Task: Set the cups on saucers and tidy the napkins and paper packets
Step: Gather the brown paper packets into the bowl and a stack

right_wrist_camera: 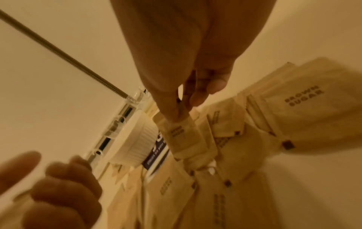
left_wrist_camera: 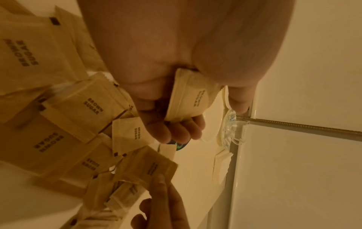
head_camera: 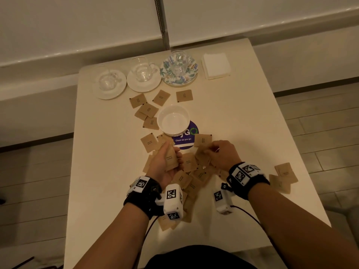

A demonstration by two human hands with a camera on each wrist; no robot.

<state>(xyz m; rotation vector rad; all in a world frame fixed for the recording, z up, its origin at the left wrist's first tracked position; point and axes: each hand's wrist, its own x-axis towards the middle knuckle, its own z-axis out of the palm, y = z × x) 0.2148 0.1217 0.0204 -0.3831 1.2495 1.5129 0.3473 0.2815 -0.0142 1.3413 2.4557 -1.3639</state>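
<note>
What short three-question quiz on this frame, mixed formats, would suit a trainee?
1. True or false: all three cups stand on saucers.
2. What does the left hand hold? A) napkin B) sugar packets C) spoon
3. Fill in: the white bowl holds ____ packets.

Key: 1 true; 2 B; 3 no

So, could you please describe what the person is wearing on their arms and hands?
Both forearms are bare, with no sleeves or gloves. Each wrist carries a black strap with white blocks printed with black-and-white square markers. A white camera box hangs under the left wrist and the right wrist, each trailing a thin dark cable.
</note>
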